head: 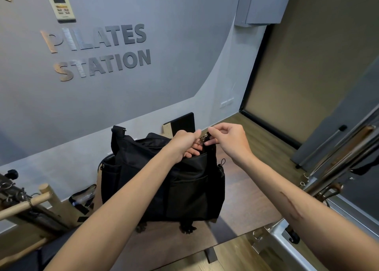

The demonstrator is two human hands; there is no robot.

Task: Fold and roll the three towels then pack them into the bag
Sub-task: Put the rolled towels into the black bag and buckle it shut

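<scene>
A black fabric bag [184,186] with front pockets and a shoulder strap stands upright on a brown surface in the middle of the view. My left hand [185,144] grips the bag's top edge near its right end, fingers curled over the rim. My right hand [227,140] pinches the small metal zipper pull [203,138] at that same top right corner. No towels show; the inside of the bag is hidden.
A grey wall with raised lettering rises behind the bag. Wooden and metal exercise equipment [30,205] sits at the left, a metal frame [332,174] at the right. A small black pouch [83,199] lies left of the bag, a dark board [182,124] leans behind it.
</scene>
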